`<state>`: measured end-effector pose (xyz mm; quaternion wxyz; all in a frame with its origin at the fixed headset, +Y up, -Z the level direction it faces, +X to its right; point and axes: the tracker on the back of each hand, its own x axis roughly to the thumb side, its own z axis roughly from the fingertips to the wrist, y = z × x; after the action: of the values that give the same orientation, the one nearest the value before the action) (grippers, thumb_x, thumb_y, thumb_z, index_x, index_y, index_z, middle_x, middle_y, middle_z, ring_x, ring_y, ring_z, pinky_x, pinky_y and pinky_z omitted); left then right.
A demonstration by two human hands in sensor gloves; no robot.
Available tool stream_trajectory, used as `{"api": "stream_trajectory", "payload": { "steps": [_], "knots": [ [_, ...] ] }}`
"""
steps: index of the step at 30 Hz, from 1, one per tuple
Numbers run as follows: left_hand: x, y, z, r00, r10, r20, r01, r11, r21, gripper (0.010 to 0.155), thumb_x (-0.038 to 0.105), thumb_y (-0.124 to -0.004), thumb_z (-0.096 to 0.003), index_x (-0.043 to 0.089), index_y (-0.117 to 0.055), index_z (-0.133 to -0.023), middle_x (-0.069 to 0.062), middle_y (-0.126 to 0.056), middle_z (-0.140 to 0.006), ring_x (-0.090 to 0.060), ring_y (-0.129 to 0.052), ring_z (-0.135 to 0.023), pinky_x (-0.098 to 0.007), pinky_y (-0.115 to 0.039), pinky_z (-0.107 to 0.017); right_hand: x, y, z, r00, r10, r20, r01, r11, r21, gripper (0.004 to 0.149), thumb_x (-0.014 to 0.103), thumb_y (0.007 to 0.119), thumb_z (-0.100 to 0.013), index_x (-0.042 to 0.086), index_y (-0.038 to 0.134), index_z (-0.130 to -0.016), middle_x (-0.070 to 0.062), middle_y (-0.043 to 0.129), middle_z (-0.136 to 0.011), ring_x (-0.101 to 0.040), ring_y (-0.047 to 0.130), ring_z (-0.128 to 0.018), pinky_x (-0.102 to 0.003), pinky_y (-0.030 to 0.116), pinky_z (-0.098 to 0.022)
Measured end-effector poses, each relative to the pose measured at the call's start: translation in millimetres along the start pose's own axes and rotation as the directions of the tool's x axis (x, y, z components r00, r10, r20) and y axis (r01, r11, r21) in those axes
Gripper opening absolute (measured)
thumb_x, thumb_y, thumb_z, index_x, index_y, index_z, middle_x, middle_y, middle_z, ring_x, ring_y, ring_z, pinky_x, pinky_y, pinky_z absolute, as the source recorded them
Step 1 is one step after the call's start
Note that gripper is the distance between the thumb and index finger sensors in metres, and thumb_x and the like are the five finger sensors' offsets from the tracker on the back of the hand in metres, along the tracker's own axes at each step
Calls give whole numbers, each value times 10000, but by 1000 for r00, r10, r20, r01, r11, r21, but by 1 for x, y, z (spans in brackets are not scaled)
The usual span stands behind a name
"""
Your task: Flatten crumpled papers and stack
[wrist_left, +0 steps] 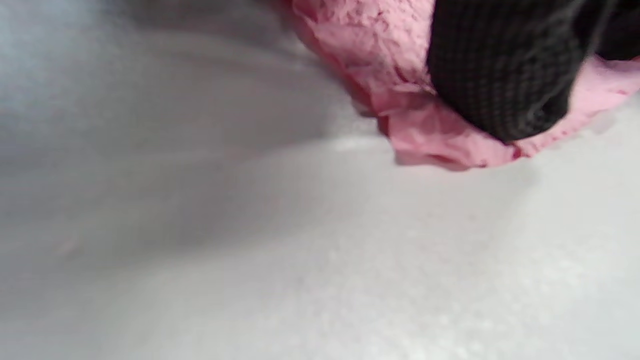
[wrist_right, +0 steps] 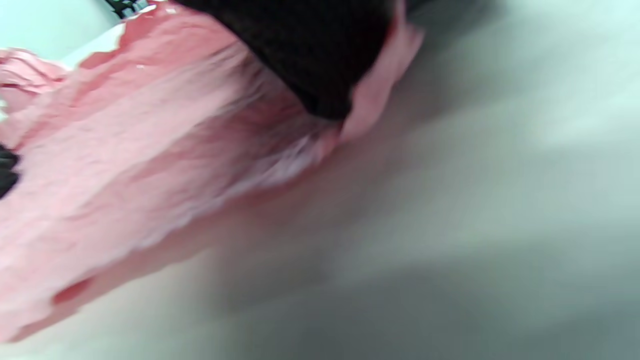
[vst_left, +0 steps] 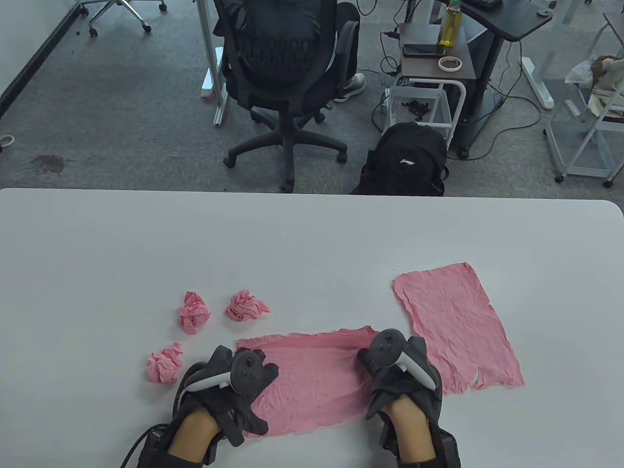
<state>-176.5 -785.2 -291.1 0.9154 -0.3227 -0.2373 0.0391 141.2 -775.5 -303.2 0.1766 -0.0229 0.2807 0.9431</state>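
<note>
A wrinkled pink paper sheet (vst_left: 312,380) lies spread near the table's front edge. My left hand (vst_left: 243,395) presses on its left end and my right hand (vst_left: 385,385) on its right end, both palm down. The left wrist view shows a gloved finger (wrist_left: 500,75) lying on the sheet's edge (wrist_left: 400,100). In the right wrist view another finger (wrist_right: 310,50) rests on the sheet (wrist_right: 125,165) near a corner. A flattened pink sheet (vst_left: 453,321) lies to the right, apart from the first. Three crumpled pink balls (vst_left: 194,312) (vst_left: 246,305) (vst_left: 165,361) sit to the left.
The white table (vst_left: 312,234) stretches bare toward its far edge. Beyond that edge, on the floor, stand an office chair (vst_left: 287,63) with a person seated in it and a black backpack (vst_left: 407,158).
</note>
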Motion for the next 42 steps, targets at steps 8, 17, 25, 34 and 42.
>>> {"api": "stream_trajectory", "payload": {
  "steps": [8,17,25,34,42],
  "knots": [
    [0,-1,0,1000,12,14,-12,1000,-6,1105,662,-911,-339,314,-231,-1137,-92,-46,-1134,-382,-21,-1103,-670,-170,-755,41,-8,21,969,155,193,-107,965,-239,736,88,852,-408,150,462,-1029,-217,291,-1095,-501,319,-973,-603,463,-648],
    [0,-2,-1,1000,27,11,-26,999,-35,1145,662,-926,-319,323,-186,-1125,-83,0,-1112,-377,28,-1080,-662,-135,-743,71,34,7,934,158,319,-174,984,21,766,73,836,-392,203,427,-1026,-244,135,-1059,-517,207,-936,-548,412,-650],
    [0,-2,0,999,26,20,-26,999,-26,1140,663,-923,-320,320,-195,-1127,-89,-5,-1115,-393,25,-1076,-668,-137,-741,30,2,6,974,142,178,-123,986,-115,706,26,800,-401,212,503,-1014,-123,373,-1102,-477,331,-976,-606,496,-625],
    [3,-2,-2,997,32,71,-29,999,-36,1107,626,-935,-334,327,-228,-1132,-74,-13,-1125,-377,26,-1085,-678,-120,-734,97,38,-4,893,216,395,-197,976,-89,606,329,721,-511,259,461,-1054,-177,302,-1131,-517,300,-989,-652,406,-653],
    [3,-2,-1,998,32,62,-30,999,-25,1093,626,-924,-338,340,-230,-1133,-64,-17,-1128,-362,21,-1090,-667,-121,-738,29,4,-28,994,30,103,-16,991,-134,621,391,715,-514,281,417,-1048,-104,210,-1118,-401,199,-1001,-587,286,-672]
  ]
}}
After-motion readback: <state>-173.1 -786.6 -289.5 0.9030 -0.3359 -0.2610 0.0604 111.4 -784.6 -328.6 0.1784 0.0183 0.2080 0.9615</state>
